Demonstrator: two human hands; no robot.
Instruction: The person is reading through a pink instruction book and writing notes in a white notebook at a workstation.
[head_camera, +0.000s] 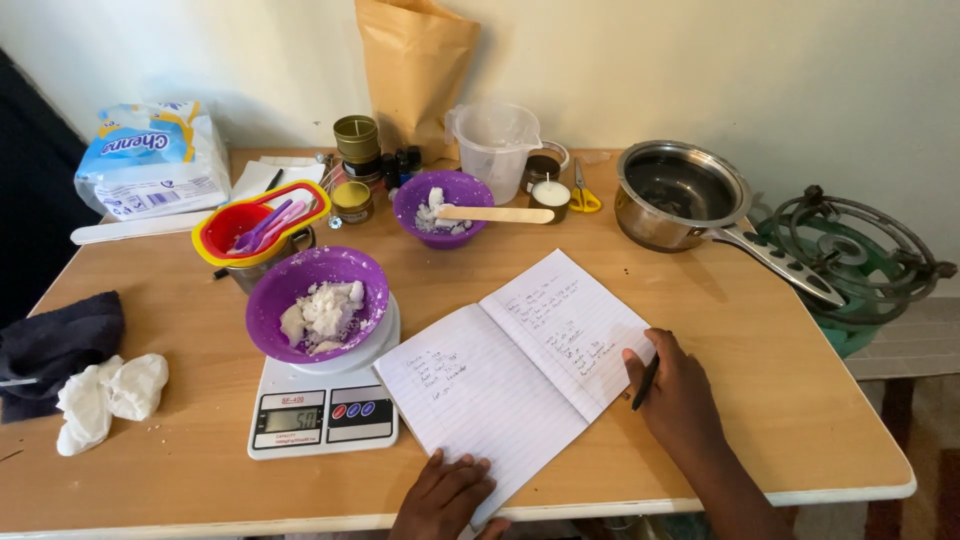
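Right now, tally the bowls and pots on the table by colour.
Purple bowls: 2, one on the scale, one further back with a wooden stick across it
Nested red and yellow measuring cups: 1 set
Steel saucepan: 1
Clear plastic jug: 1
Total: 5

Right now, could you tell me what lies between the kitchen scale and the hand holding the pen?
In the head view, the open notebook lies between the kitchen scale and the right hand holding the pen.
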